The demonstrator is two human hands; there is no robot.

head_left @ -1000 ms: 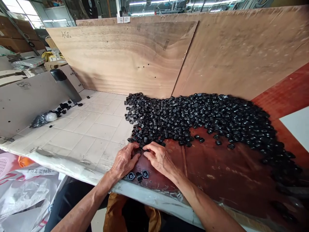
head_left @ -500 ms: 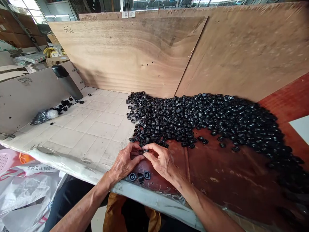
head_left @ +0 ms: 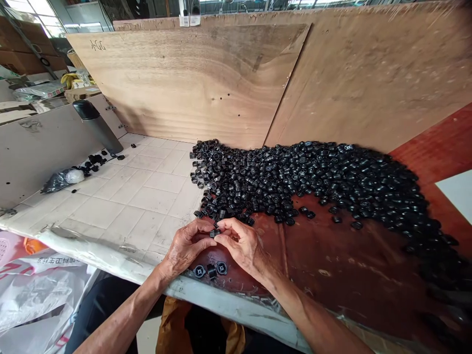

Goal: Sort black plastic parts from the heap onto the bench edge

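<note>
My left hand [head_left: 186, 246] and my right hand [head_left: 241, 243] meet fingertip to fingertip just above the table's near edge. Together they pinch one small black plastic part [head_left: 215, 232]. Three more black parts [head_left: 210, 270] lie in a short row on the dark red board right below my hands. A large heap of the same black parts [head_left: 306, 182] spreads across the table beyond my fingers and off to the right.
Plywood sheets [head_left: 206, 83] stand upright behind the heap. On the left is a white tiled surface [head_left: 129, 196] with a dark flask [head_left: 96, 126], a small plastic bag [head_left: 61, 179] and a few stray parts. Plastic sacks [head_left: 40, 290] lie below the table edge.
Both hands have drawn a little nearer to me from the edge of the heap and lifted slightly, still pinching the small part between them. The heap and the row of three parts stay put.
</note>
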